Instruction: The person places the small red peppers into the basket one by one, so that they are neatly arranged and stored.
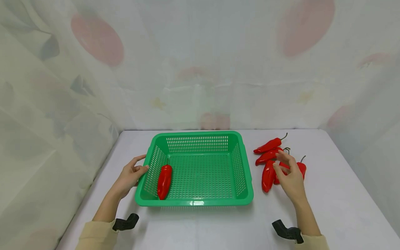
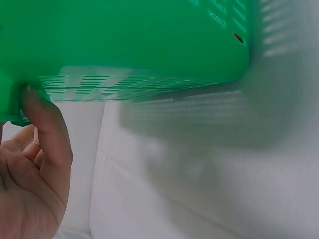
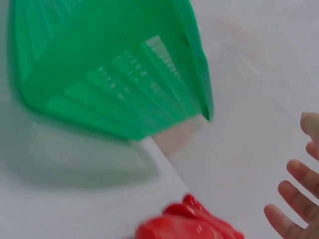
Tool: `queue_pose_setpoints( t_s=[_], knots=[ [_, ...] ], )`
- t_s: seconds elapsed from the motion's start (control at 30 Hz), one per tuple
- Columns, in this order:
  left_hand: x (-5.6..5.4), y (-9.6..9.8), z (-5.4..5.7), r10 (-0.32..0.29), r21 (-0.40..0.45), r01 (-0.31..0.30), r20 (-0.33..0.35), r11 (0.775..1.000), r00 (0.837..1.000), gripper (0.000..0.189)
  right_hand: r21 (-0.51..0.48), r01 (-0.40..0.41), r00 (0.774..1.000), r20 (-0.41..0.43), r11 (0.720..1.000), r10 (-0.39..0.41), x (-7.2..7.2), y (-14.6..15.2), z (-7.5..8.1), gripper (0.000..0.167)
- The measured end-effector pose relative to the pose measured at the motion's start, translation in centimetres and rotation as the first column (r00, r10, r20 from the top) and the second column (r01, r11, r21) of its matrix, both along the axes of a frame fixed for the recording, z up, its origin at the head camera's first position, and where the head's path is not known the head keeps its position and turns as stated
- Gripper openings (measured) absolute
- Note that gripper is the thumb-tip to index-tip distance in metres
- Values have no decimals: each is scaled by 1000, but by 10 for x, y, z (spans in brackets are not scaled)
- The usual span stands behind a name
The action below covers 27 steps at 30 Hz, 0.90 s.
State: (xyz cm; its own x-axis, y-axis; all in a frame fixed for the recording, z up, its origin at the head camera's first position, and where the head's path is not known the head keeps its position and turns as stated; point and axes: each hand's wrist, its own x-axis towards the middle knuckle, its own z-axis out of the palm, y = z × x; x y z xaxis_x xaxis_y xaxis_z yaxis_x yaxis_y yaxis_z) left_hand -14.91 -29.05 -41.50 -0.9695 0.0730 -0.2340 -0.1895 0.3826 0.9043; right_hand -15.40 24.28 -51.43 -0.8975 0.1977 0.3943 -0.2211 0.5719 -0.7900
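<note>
A green plastic basket [image 1: 218, 202] with slotted walls stands in the middle of the table. One red chili pepper [image 1: 164, 182] with a green stem lies inside it along the left wall. My left hand [image 1: 128, 177] pinches the basket's left rim, fingers outside and under the lip, as the left wrist view also shows [image 2: 42, 164]. To the right of the basket, several red chili peppers [image 1: 268, 176] lie in a loose cluster. Over that cluster is my right hand [image 1: 293, 180], holding nothing. Its fingers [image 3: 299, 199] are spread and slightly bent in the right wrist view. It partly hides some peppers.
A white tabletop [image 1: 337, 201] surrounds the basket and the peppers. Patterned pale cloth [image 1: 200, 104] hangs behind the table's back edge and along both sides. Each forearm carries a black wrist mount [image 1: 126, 223] just past the sleeve.
</note>
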Motion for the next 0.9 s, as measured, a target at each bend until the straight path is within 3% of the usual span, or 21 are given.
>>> queue_pose_setpoints(
  t_s=[0.07,0.13,0.43,0.6,0.9],
  knots=[
    [-2,-4,-6,-6,1,6,-5,1000,1000,60,21,40,999,-6,999,-40,-3,14,-14,57],
    [-4,-7,-12,-3,2,3,-8,1000,1000,62,45,88,996,13,995,-88,-1,24,-16,59],
    [-3,-7,-10,6,8,-6,-5,1000,1000,62,72,240,958,145,968,-249,3,60,-25,67],
    [-3,-6,-11,-4,-6,4,-15,1000,1000,62,53,262,934,237,964,-267,4,72,-23,70],
    [-5,-6,-13,20,1,-20,-4,1000,1000,59,23,239,905,357,971,-231,4,81,-22,77]
  ],
)
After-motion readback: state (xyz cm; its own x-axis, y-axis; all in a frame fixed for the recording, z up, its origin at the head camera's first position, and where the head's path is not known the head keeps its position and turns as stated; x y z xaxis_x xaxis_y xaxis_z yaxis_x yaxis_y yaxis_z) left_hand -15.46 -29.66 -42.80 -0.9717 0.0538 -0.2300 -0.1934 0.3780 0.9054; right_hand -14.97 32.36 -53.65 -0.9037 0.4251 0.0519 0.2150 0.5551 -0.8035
